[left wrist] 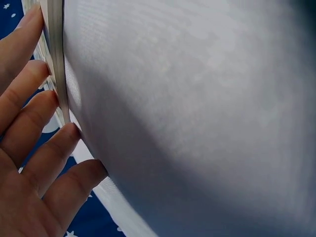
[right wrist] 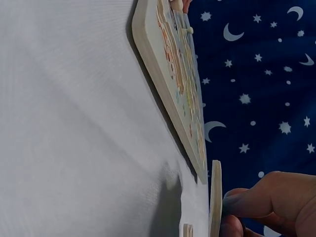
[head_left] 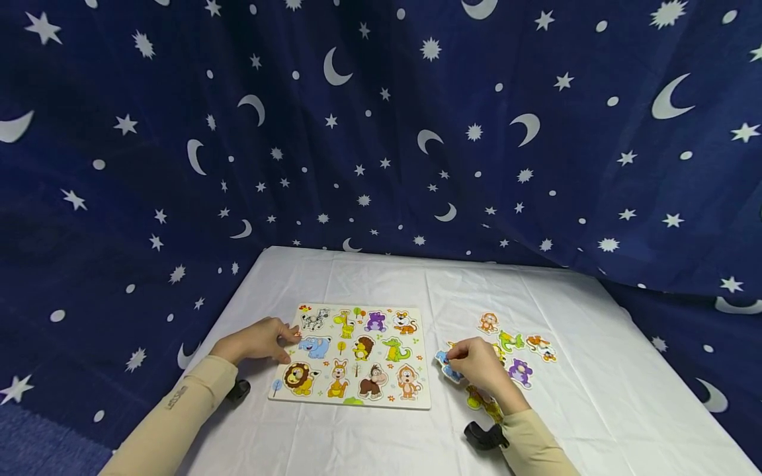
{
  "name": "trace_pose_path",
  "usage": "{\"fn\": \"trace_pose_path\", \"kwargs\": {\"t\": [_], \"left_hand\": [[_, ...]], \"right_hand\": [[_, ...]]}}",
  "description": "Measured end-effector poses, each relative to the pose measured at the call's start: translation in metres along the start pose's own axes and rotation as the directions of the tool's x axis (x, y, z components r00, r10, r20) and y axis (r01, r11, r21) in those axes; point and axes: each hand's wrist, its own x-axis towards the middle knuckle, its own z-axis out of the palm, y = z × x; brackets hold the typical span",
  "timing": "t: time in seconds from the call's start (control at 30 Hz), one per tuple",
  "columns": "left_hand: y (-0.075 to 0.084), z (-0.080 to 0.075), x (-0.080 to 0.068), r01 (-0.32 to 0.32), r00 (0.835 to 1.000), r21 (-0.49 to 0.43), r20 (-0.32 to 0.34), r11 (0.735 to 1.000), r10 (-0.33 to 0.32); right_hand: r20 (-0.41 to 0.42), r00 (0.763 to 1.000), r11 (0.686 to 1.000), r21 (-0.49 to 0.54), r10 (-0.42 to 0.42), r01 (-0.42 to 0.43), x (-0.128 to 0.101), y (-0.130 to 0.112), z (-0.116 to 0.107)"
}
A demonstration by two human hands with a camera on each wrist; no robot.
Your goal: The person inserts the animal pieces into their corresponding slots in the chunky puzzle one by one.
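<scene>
- The left hand (head_left: pixel 257 340) lies with straight fingers against the puzzle board's (head_left: pixel 352 354) left edge, apparently steadying it.
- The right hand (head_left: pixel 479 365) pinches a blue piece (head_left: pixel 445 363), tilted up off the tablecloth (head_left: pixel 595 370), just right of the board.
- Loose animal pieces (head_left: pixel 518 344) wait beside it.

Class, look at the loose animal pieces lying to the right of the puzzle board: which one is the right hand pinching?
The blue piece nearest the puzzle board; the right hand pinches it, while the orange, green and purple pieces lie untouched.

The head view looks down from above; both wrist views skim close along the puzzle board (head_left: pixel 351 354), apparently edge-on.
</scene>
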Motion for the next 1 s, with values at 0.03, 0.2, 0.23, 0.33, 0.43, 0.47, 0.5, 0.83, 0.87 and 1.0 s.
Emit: {"fn": "trace_pose_path", "kwargs": {"t": [0.03,0.2,0.23,0.33,0.43,0.47,0.5,0.83,0.87,1.0], "left_hand": [[0.0,0.0,0.0,-0.001,1.0,0.004,0.002,1.0,0.001],[0.001,-0.001,-0.001,0.005,1.0,-0.001,0.003,1.0,-0.005],[0.001,-0.002,-0.001,0.006,1.0,-0.004,0.003,1.0,-0.006],[0.001,-0.002,-0.001,0.004,1.0,-0.006,0.002,1.0,-0.004],[0.001,-0.002,-0.001,0.003,1.0,-0.008,0.002,1.0,-0.003],[0.001,-0.001,-0.001,0.002,1.0,-0.005,0.002,1.0,-0.002],[0.001,-0.001,-0.001,0.002,1.0,-0.005,0.003,1.0,-0.002],[0.001,0.002,0.0,0.003,1.0,0.019,-0.008,1.0,-0.002],[0.001,0.002,0.0,0.002,1.0,0.019,-0.009,1.0,-0.002],[0.001,0.001,0.0,0.0,1.0,0.03,-0.013,1.0,0.001]], "right_hand": [[0.003,1.0,1.0,0.001,0.002,-0.002,0.0,-0.001,0.0],[0.013,1.0,1.0,0.01,-0.01,0.01,0.001,-0.005,0.003],[0.014,1.0,1.0,0.016,-0.014,0.014,0.001,-0.006,0.004],[0.022,1.0,0.999,0.033,-0.016,0.016,0.003,-0.008,0.006],[0.028,0.999,0.999,0.037,-0.019,0.018,0.004,-0.009,0.009],[0.031,0.999,0.999,0.036,-0.023,0.022,0.004,-0.009,0.01],[0.033,0.999,0.999,0.035,-0.023,0.022,0.004,-0.009,0.011],[0.07,0.992,0.994,0.034,-0.108,0.106,0.005,-0.007,0.017],[0.076,0.99,0.993,0.037,-0.119,0.116,0.005,-0.008,0.017],[0.092,0.984,0.988,0.04,-0.155,0.152,0.006,-0.01,0.018]]}}
